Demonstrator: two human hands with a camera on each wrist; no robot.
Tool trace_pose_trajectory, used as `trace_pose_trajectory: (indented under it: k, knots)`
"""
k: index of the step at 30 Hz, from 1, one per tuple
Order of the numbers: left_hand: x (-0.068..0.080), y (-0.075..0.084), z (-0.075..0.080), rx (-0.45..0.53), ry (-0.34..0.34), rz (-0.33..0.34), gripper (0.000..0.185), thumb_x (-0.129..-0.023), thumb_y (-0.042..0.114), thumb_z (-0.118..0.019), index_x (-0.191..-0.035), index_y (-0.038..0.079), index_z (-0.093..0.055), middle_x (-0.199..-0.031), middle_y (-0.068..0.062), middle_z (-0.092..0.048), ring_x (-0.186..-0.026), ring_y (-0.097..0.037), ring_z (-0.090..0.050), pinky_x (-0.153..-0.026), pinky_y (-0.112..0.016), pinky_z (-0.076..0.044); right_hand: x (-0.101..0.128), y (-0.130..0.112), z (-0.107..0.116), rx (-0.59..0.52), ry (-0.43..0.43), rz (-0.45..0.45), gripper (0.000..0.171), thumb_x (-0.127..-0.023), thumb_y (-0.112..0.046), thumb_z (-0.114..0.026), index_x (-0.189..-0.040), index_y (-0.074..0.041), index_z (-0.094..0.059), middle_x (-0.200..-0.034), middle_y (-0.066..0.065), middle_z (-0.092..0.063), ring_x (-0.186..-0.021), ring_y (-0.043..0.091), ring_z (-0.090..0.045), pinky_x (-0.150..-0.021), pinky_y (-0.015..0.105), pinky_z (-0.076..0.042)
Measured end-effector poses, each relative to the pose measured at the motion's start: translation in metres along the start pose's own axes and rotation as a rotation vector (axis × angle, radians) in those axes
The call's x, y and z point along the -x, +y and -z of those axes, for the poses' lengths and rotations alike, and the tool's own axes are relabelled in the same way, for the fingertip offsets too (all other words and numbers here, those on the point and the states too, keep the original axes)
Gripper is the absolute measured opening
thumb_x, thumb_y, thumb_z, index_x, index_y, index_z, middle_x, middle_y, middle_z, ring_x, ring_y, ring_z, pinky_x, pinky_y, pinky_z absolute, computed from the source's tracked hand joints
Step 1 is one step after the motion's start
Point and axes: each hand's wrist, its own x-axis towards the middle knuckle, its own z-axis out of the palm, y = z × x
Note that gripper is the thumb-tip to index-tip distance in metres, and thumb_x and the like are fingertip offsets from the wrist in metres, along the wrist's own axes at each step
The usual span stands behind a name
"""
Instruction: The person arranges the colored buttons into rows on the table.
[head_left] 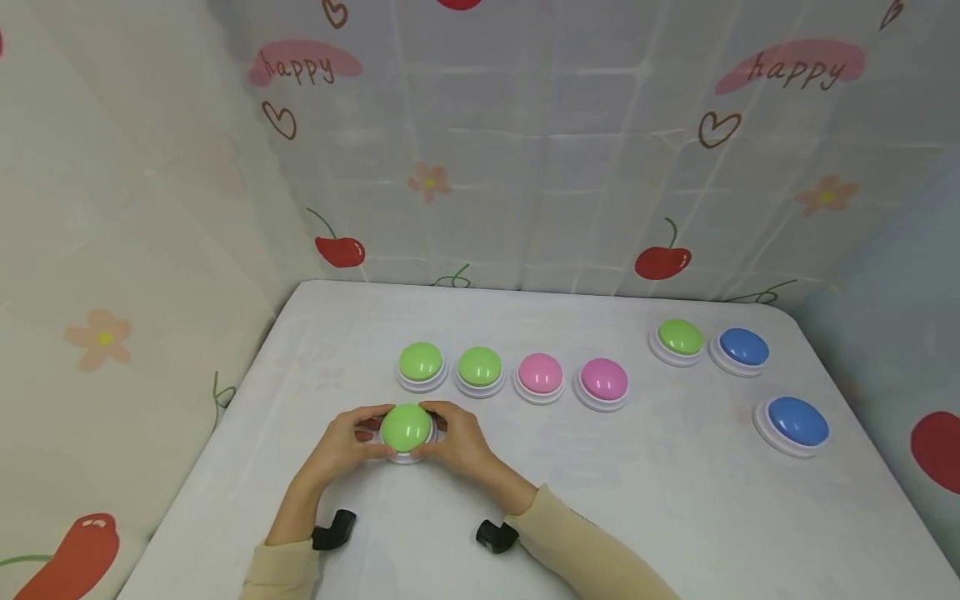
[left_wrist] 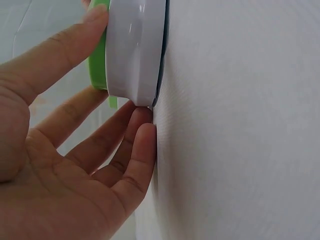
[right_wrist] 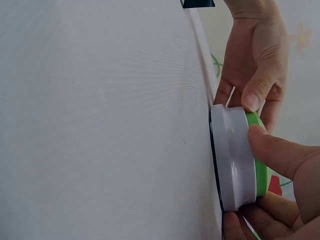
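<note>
Head view: a patterned curtain [head_left: 525, 125] fills the back, and "happy" can be read on it twice, each time in brown letters over a pink patch [head_left: 791, 67]. Below spreads a white tabletop [head_left: 675, 517], its far edge meeting the curtain; a wide stretch of it lies between the beige right sleeve [head_left: 585, 550] and the right edge. The left hand [head_left: 341, 446] and right hand [head_left: 465, 442] face each other, both pinching one green button [head_left: 406, 427] by its sides, thumbs nearer, fingers beyond. It sits left of centre, its white base against the tabletop in the wrist views, just in front of a row of four: two green buttons [head_left: 420, 361], then two pink buttons [head_left: 540, 372]. Toward the far right corner, a fourth green button [head_left: 681, 337] stands just beside a blue button [head_left: 743, 346]; a second blue button [head_left: 798, 421] is nearer the right edge. That makes eight: four green, two pink, two blue. Two black devices [head_left: 334, 530] show, one at each wrist.
</note>
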Motion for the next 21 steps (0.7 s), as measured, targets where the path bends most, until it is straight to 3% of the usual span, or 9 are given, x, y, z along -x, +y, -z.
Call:
trace_pose_trajectory:
  k: [14,21]
  knots:
    - [-0.0005,-0.0037,0.0002,0.002,-0.014,-0.002,0.065,-0.072,0.011,-0.086,-0.131,0.004,-0.06,-0.117,-0.013,-0.066,-0.106,-0.024,-0.059,-0.095,-0.043,-0.052,-0.0006,0.0042,-0.0026,0.021,0.008,0.014,0.069,-0.069,-0.013,-0.089,-0.13,0.0,-0.058,-0.128,0.014,-0.063,-0.115,0.026,-0.062,-0.097,0.029,-0.053]
    - [-0.0004,-0.0004,-0.0016,-0.017,-0.006,0.019,0.073,-0.071,0.012,-0.087,-0.136,0.003,-0.056,-0.125,-0.014,-0.063,-0.11,-0.027,-0.059,-0.095,-0.044,-0.051,0.0017,0.0056,-0.0005,-0.006,-0.006,0.012,0.072,-0.07,-0.012,-0.087,-0.133,0.001,-0.055,-0.132,0.016,-0.06,-0.119,0.027,-0.06,-0.099,0.031,-0.052]
